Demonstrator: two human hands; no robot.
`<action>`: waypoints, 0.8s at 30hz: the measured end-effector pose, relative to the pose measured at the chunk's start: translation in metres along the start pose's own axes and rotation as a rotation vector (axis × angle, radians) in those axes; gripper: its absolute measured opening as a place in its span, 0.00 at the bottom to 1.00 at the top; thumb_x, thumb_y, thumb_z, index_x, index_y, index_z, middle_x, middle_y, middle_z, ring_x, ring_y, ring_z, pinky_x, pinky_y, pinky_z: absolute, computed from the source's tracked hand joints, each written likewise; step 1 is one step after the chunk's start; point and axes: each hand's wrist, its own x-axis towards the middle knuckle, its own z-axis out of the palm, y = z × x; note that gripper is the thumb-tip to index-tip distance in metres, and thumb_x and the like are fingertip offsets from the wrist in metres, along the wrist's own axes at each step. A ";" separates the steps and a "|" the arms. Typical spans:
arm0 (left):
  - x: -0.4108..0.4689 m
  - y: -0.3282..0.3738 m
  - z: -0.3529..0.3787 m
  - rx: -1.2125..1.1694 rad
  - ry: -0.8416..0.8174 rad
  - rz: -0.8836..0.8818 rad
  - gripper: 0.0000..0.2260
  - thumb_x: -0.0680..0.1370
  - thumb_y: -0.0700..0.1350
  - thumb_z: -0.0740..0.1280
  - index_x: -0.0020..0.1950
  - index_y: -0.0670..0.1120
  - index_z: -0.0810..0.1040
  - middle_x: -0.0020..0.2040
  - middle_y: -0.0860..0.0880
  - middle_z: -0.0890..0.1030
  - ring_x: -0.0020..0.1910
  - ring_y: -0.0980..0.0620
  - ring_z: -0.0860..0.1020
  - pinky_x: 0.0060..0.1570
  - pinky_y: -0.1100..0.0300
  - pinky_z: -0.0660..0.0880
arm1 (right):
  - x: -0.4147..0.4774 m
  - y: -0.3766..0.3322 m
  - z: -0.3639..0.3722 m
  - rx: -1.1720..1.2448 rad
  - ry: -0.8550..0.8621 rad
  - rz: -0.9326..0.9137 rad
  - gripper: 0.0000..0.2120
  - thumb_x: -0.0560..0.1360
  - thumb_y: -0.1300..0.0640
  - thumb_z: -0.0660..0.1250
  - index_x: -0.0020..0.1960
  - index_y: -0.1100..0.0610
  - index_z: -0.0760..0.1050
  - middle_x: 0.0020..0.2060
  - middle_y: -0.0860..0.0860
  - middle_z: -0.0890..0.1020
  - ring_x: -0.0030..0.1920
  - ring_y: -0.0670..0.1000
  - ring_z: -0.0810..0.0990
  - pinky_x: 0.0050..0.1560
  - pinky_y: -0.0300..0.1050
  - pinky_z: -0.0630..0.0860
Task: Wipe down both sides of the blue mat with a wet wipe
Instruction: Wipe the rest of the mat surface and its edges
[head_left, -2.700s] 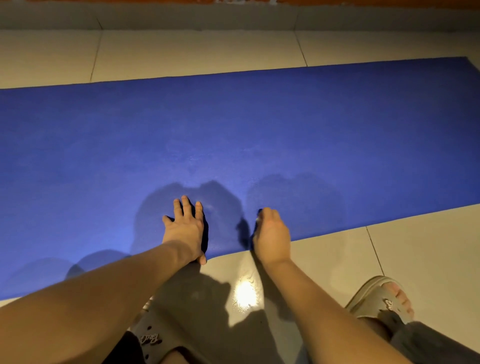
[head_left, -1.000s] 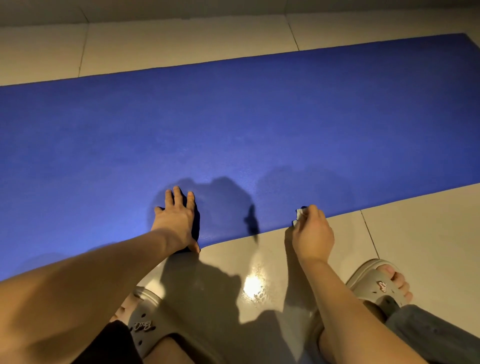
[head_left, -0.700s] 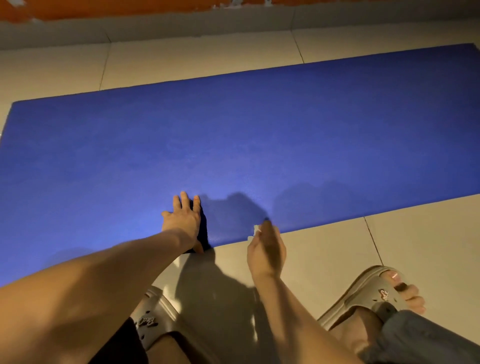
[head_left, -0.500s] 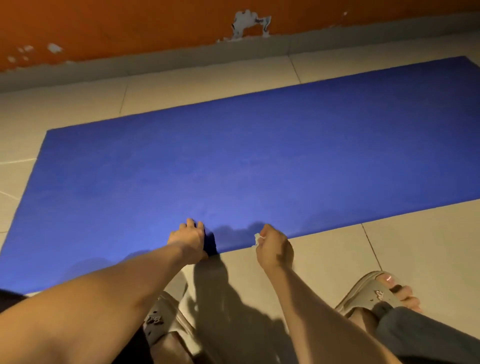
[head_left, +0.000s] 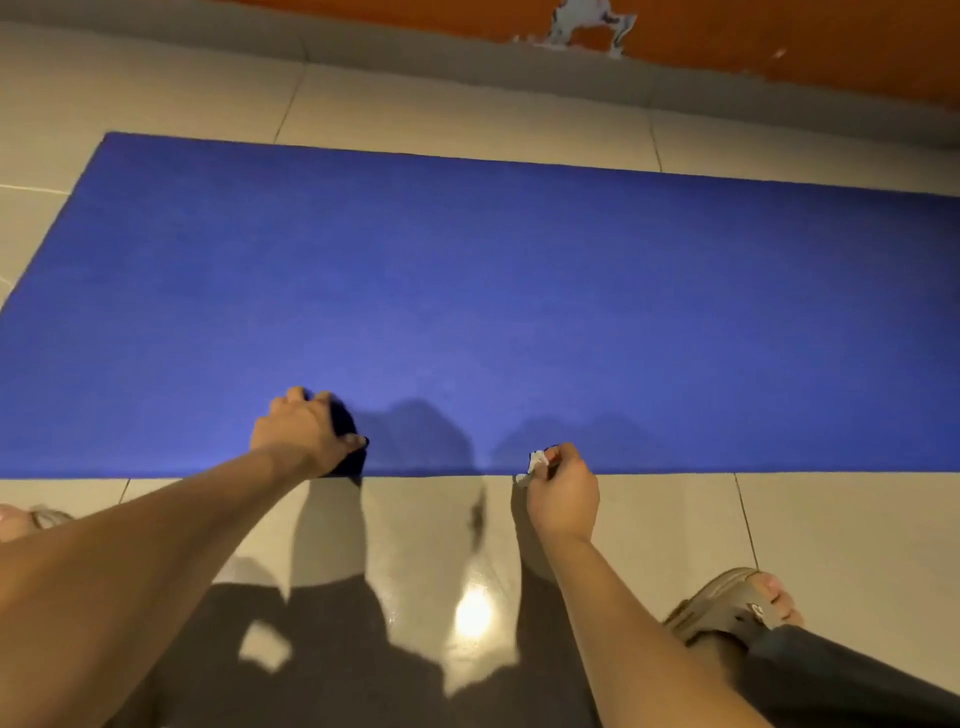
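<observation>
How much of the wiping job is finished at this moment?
Done: unclear; the blue mat lies flat, and no wet marks show on its upper face. In hand: the right hand pinches the wet wipe at the near edge, while the left hand rests on the mat. Left: probably the underside, hidden against the floor.

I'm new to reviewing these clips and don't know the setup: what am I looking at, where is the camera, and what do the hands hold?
There is no machine: a person works with bare hands, and one camera worn on the head looks down at them. A blue mat lies flat on the tiled floor. The left hand rests on the mat by its near edge, fingers bent; whether it grips the edge is unclear. The right hand pinches a small white wet wipe at that same edge. A sandalled foot shows at lower right.
</observation>
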 end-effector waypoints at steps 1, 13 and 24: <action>0.004 -0.010 -0.001 -0.035 0.025 -0.051 0.34 0.71 0.70 0.70 0.68 0.50 0.70 0.67 0.44 0.68 0.67 0.40 0.68 0.58 0.45 0.74 | -0.004 -0.001 0.004 0.009 0.046 0.008 0.07 0.81 0.57 0.63 0.45 0.56 0.72 0.38 0.49 0.79 0.38 0.52 0.78 0.36 0.44 0.70; 0.028 -0.002 0.004 0.004 -0.101 -0.214 0.62 0.54 0.74 0.77 0.76 0.47 0.54 0.76 0.33 0.53 0.75 0.32 0.54 0.63 0.34 0.70 | -0.062 -0.049 0.083 0.100 0.149 0.028 0.05 0.80 0.58 0.61 0.46 0.56 0.73 0.43 0.52 0.79 0.42 0.55 0.77 0.41 0.46 0.69; 0.025 0.003 -0.003 0.095 -0.157 -0.177 0.65 0.60 0.76 0.73 0.82 0.44 0.44 0.79 0.31 0.48 0.78 0.28 0.50 0.67 0.33 0.67 | -0.049 -0.049 0.065 -0.076 0.050 -0.154 0.03 0.78 0.55 0.64 0.50 0.54 0.75 0.46 0.51 0.81 0.45 0.55 0.79 0.44 0.49 0.75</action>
